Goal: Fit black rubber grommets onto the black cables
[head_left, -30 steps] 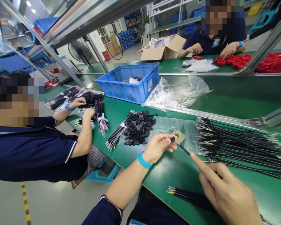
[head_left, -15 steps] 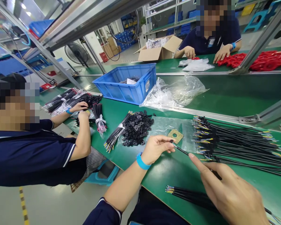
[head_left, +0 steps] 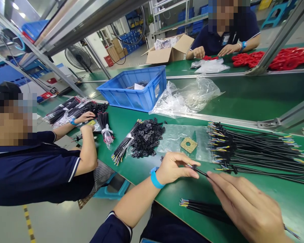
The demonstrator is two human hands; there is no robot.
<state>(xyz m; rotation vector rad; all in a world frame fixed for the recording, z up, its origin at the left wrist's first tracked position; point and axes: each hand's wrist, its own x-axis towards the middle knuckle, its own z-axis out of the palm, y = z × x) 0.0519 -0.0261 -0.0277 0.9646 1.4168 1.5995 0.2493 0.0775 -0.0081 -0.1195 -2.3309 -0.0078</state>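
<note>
the left hand (head_left: pixel 172 168) pinches a black piece (head_left: pixel 194 167) on the cable (head_left: pixel 202 172) right hand (head_left: pixel 252 200) holds.

Black cable (head_left: pixel 202 173) (thin) between fingers (head_left: pixel 219 179)

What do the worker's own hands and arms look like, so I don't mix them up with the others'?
Both the left hand and the right hand are ungloved. The left wrist wears a bright blue band, and that arm has a white-edged navy sleeve. The right sleeve is out of view.
</note>
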